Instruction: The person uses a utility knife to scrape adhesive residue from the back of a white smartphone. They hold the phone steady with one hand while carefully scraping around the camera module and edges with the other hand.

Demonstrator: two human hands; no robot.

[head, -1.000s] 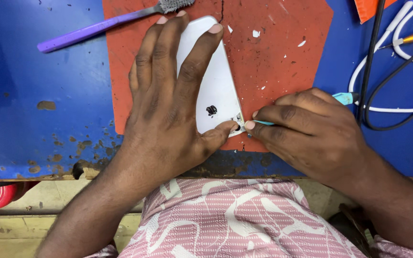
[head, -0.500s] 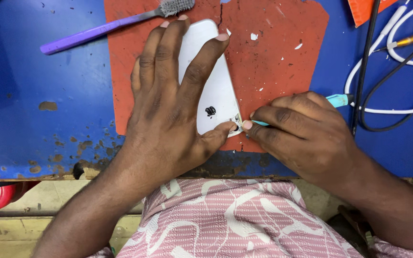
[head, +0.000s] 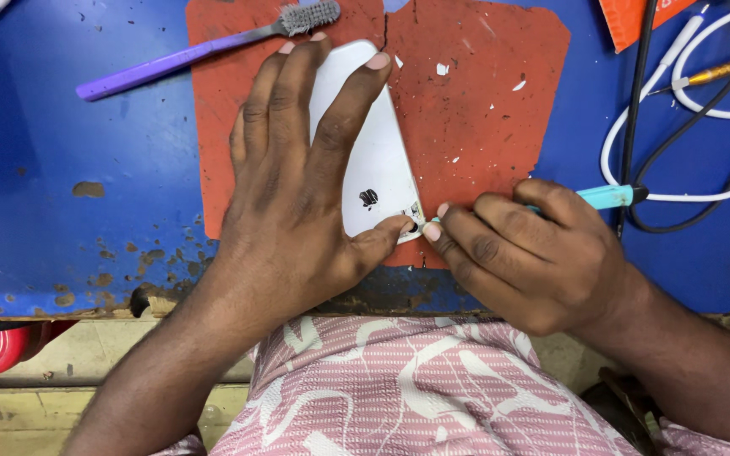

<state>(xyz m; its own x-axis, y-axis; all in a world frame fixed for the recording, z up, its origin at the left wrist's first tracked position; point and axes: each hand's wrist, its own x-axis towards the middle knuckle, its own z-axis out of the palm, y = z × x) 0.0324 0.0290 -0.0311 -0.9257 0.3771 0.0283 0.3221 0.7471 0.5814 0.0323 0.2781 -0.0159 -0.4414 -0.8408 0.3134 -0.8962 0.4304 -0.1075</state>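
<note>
The left hand (head: pixel 297 194) lies flat, palm down, over a white phone (head: pixel 378 160) near the middle of the frame, fingers spread and stretched toward the top edge, the thumb pressed against the phone's lower right corner. It pins the phone down rather than closing around it. The right hand (head: pixel 521 253), just right of centre, is pinched shut on a thin teal-handled tool (head: pixel 610 197); the handle sticks out to the right behind the fingers, and the tip, mostly hidden by the fingertips, meets the phone's lower right corner just beside the left thumb. The two hands nearly touch there.

The phone lies back side up, a glossy white slab with rounded corners, tilted slightly so its top leans left. A small dark mark sits on the lower part of the back, and the lower right corner looks chipped, with dark and metallic bits showing. About half of it is covered by the left hand.

It rests on a worn red mat (head: pixel 483 101) flecked with white chips, which lies on a scuffed blue worktable (head: pixel 61 194). At the upper left, a purple toothbrush (head: pixel 204 51) lies aslant with its grey bristles on the mat's edge. At the right, white and black cables (head: pixel 694 143) loop across the table. Below, pink patterned cloth (head: pixel 416 388) covers the person's lap.
</note>
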